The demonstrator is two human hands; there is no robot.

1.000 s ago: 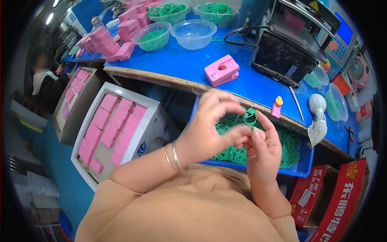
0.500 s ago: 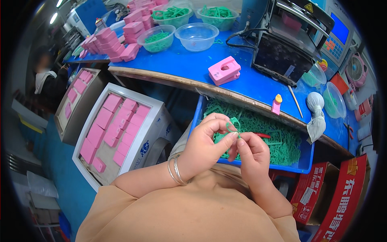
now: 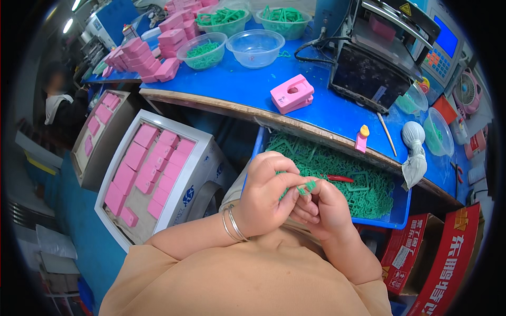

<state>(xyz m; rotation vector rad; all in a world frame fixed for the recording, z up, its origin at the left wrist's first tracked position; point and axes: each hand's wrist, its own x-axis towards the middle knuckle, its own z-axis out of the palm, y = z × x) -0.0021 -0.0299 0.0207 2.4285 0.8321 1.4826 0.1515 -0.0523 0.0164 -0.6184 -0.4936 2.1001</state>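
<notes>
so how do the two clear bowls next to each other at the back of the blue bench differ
The left clear bowl holds a heap of green plastic pieces; the right clear bowl looks nearly empty. The left one sits closer to the stacked pink blocks, the right one closer to the black machine. Both are round, transparent and upright.

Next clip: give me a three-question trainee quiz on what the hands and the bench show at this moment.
1. True or false: both hands pinch one small green plastic piece between them.
2. What lies beneath the left hand and right hand? A) blue tray of green plastic pieces B) clear empty bowl C) white box of pink blocks
3. Fill in: the pink block with a round hole lies on the blue ____.

Key: 1 true; 2 A; 3 workbench.
</notes>
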